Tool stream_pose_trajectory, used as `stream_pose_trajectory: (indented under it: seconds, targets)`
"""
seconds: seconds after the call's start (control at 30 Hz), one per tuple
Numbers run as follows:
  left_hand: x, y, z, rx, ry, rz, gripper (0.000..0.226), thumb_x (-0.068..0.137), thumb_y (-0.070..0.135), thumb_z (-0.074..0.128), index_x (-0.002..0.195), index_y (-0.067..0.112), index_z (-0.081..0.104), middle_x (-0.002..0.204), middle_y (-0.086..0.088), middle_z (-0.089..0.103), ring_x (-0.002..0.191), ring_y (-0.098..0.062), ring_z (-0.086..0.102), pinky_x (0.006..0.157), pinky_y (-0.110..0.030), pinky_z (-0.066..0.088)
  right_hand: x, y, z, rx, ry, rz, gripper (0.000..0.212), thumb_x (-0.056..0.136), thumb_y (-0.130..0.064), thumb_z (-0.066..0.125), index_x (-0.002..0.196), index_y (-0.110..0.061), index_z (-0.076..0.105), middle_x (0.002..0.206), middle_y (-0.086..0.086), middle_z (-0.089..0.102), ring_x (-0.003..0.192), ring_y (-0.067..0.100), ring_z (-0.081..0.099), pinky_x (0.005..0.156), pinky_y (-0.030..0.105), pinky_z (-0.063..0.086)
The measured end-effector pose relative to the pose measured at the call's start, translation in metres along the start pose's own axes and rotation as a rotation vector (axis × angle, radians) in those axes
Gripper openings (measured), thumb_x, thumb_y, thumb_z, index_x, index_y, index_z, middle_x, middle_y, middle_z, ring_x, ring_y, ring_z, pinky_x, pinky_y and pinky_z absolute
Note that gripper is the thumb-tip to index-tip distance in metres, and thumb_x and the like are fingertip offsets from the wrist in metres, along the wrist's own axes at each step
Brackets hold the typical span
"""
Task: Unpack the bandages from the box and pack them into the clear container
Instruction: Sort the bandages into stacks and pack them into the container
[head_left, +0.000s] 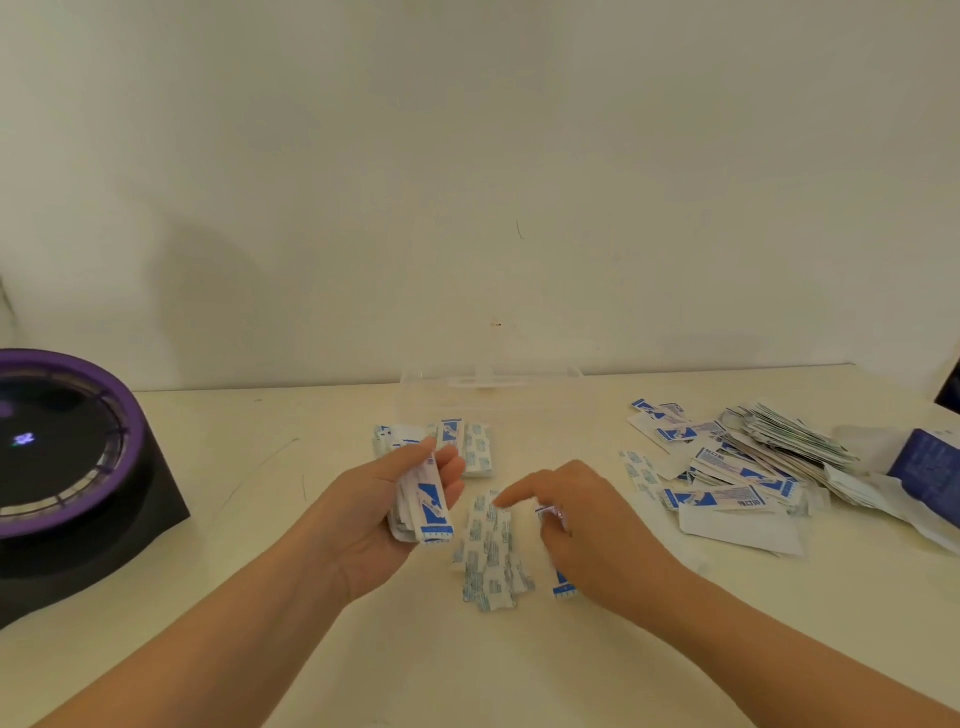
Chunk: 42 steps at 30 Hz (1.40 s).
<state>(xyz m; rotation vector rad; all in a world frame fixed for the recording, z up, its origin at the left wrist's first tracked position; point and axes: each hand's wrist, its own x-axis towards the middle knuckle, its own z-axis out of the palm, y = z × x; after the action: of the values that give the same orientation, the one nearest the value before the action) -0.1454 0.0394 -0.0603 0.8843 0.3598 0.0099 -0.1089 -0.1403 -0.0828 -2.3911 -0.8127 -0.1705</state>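
Biggest exposure is sitting to your right: the loose heap (748, 467) of bandages is sprawling over the table (260, 519) beside the box (927, 460), well apart from the clear container (488, 387) at the back centre; a forearm swinging through it is going to be scattering wrappers toward the edge; the container itself is nearly vanishing against the wall, I cannot tell whether anything is in it yet, and a blind reach is risking knocking it; your left hand (374, 514) is curling round a stack (426, 501), thumb on top, fingers underneath; those slick wrappers are already fanning, so any slackening is letting them slide out; the small cluster (491, 556) is lying between your hands; your right hand (592, 525) is touching it with a straightened index finger while the other fingers are curling and, as far as I can judge, pinching a strip (563, 588); pushing with one fingertip is likely dragging the cluster apart rather than gathering it.
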Motion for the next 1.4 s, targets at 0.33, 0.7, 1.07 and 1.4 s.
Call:
stream_pose_trajectory:
  seconds: [0.33,0.7,1.07,1.4]
  targets:
    - [-0.019,-0.022,0.010,0.360,-0.252,-0.013,0.034,0.070,0.008,0.064,0.104,0.005,0.065,0.098,-0.021,0.071,0.079,-0.028,0.071,0.073,-0.043,0.057,0.010,-0.011,-0.007,0.849,-0.139,0.355,0.025,0.079,-0.028,0.071,0.099,-0.015,0.062,0.091,0.005,0.073,0.074,0.015,0.067,0.067,0.026,0.053]
    - [-0.019,-0.029,0.010,0.414,-0.231,0.046,0.024,0.087,-0.003,0.054,0.107,0.009,0.063,0.096,-0.017,0.072,0.085,-0.031,0.071,0.068,-0.042,0.060,0.004,-0.005,-0.011,0.805,-0.091,0.388,0.005,0.081,-0.023,0.070,0.086,-0.021,0.069,0.086,-0.002,0.075,0.089,0.028,0.070,0.085,0.042,0.056]
    - [-0.007,-0.025,0.008,0.043,-0.079,-0.107,0.018,0.090,0.001,0.049,0.101,-0.006,0.061,0.097,-0.021,0.071,0.084,-0.024,0.070,0.070,-0.033,0.059,0.015,0.019,-0.039,0.641,0.023,0.444,0.023,0.084,-0.016,0.068,0.106,-0.018,0.063,0.076,-0.007,0.070,0.056,-0.006,0.062,0.050,0.009,0.043]
    - [-0.009,-0.028,0.003,0.300,-0.172,-0.032,0.022,0.089,-0.002,0.051,0.106,0.005,0.064,0.096,-0.013,0.073,0.077,-0.020,0.072,0.061,-0.031,0.058,0.008,0.006,-0.025,0.334,0.027,0.252,0.029,0.084,-0.042,0.062,0.111,-0.034,0.058,0.096,-0.019,0.062,0.071,0.000,0.058,0.064,0.010,0.040]
